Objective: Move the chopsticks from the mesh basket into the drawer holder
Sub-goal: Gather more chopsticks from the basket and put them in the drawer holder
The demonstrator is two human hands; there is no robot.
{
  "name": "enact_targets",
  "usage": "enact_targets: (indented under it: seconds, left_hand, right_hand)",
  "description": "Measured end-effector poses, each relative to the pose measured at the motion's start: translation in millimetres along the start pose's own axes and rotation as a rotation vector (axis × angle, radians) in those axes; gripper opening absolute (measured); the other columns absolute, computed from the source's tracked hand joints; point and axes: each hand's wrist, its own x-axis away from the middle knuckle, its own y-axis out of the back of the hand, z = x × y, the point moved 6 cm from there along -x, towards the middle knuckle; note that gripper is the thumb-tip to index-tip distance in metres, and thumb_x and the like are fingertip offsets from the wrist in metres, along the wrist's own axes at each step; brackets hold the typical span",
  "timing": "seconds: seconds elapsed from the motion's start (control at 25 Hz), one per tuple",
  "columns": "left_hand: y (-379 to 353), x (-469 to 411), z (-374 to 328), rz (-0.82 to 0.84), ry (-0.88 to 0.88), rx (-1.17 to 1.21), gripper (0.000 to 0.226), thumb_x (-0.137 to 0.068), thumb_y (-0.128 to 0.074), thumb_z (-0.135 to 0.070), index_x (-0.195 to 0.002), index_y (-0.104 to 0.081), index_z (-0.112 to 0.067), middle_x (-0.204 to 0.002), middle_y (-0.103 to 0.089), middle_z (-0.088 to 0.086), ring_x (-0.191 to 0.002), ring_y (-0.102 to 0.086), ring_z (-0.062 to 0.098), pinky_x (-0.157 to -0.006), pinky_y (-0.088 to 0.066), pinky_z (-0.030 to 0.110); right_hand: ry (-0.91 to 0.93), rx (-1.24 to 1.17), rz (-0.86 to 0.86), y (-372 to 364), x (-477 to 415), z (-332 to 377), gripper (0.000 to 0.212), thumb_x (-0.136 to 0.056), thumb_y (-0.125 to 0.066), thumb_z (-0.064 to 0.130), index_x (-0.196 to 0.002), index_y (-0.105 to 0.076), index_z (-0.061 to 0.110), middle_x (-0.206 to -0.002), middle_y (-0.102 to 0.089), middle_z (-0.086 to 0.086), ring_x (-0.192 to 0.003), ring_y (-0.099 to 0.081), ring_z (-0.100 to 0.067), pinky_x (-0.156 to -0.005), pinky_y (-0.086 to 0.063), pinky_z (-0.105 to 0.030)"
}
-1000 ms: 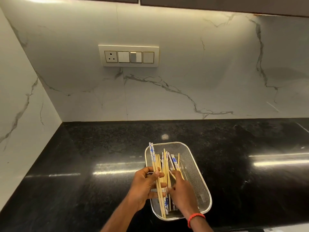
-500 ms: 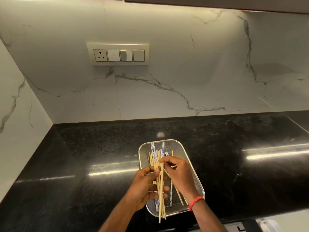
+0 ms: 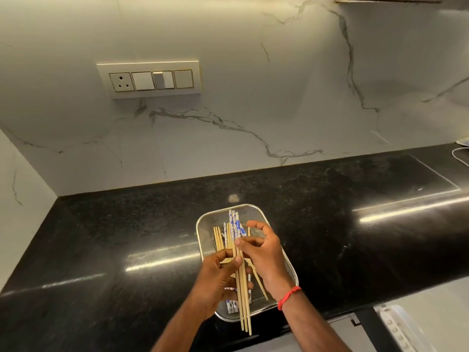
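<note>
Grip is the weak point. The left hand (image 3: pixel 218 275) curls round a loose sheaf of plain pale wooden chopsticks (image 3: pixel 245 311), thumb laid across them. The right hand (image 3: pixel 266 250), fingers bent, has its forefinger tip against the sheaf; whether it pinches a stick I cannot tell.

The near ends splay unevenly and overhang the rim of the rectangular steel mesh basket (image 3: pixel 206 241), where blue-and-white patterned chopsticks (image 3: pixel 236 222) lie. If lifted like this, an outer stick could slide free and clatter onto the polished black stone counter (image 3: pixel 127 237), or off its edge. A pale ribbed tray (image 3: pixel 398 326) at lower right may be the drawer holder; a skewed bundle could jam at its mouth.
</note>
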Motion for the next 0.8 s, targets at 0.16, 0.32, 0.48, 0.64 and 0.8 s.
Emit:
enact_targets:
  seconds: [0.16,0.32,0.48,0.64,0.8]
  left_hand:
    - [-13.1,-4.0,4.6,0.036,-0.005,-0.051,0.017,-0.099,-0.061,-0.016,-0.113,-0.067,-0.010,-0.097,-0.077,0.022,-0.080,-0.075,0.041,-0.076,-0.062,0.060]
    - [-34.5,-8.6,11.5,0.080,0.008,-0.079,0.018,-0.098,-0.062,-0.014,-0.114,-0.067,-0.010,-0.095,-0.078,0.021,-0.077,-0.077,0.039,-0.068,-0.063,0.049]
    - [-63.8,-15.2,21.2,0.153,0.037,-0.088,0.020,-0.097,-0.063,-0.014,-0.115,-0.065,-0.006,-0.095,-0.076,0.025,-0.074,-0.075,0.040,-0.068,-0.064,0.050]
    - [-99.1,-16.0,30.2,0.204,0.032,-0.153,0.018,-0.097,-0.063,-0.015,-0.114,-0.066,-0.011,-0.093,-0.078,0.020,-0.078,-0.076,0.041,-0.070,-0.063,0.056]
    - [-137.8,-18.3,33.5,0.241,0.012,-0.214,0.016,-0.097,-0.063,-0.016,-0.112,-0.067,-0.014,-0.092,-0.078,0.019,-0.079,-0.077,0.041,-0.070,-0.064,0.056]
  right_hand:
    - [0.018,-0.008,-0.052,18.8,1.2,0.3,0.050,-0.079,-0.081,0.016,-0.118,-0.055,0.032,-0.085,-0.079,-0.003,-0.078,-0.077,-0.018,-0.068,-0.062,-0.032]
    - [0.013,-0.019,-0.107,44.2,6.3,-1.0,0.055,-0.077,-0.082,0.016,-0.121,-0.054,0.034,-0.083,-0.079,-0.004,-0.077,-0.077,-0.018,-0.071,-0.061,-0.031]
    - [0.007,0.009,-0.208,77.8,13.3,-4.8,0.053,-0.078,-0.081,0.017,-0.123,-0.056,0.031,-0.080,-0.079,-0.003,-0.079,-0.077,-0.015,-0.075,-0.059,-0.029]
    - [0.047,0.021,-0.287,115.7,26.5,-5.0,0.048,-0.083,-0.077,0.019,-0.125,-0.057,0.030,-0.083,-0.079,-0.001,-0.079,-0.077,-0.014,-0.079,-0.060,-0.033]
    - [0.048,0.029,-0.293,155.1,35.0,0.0,0.053,-0.081,-0.079,0.022,-0.128,-0.055,0.031,-0.087,-0.079,-0.003,-0.079,-0.077,-0.015,-0.078,-0.061,-0.036]
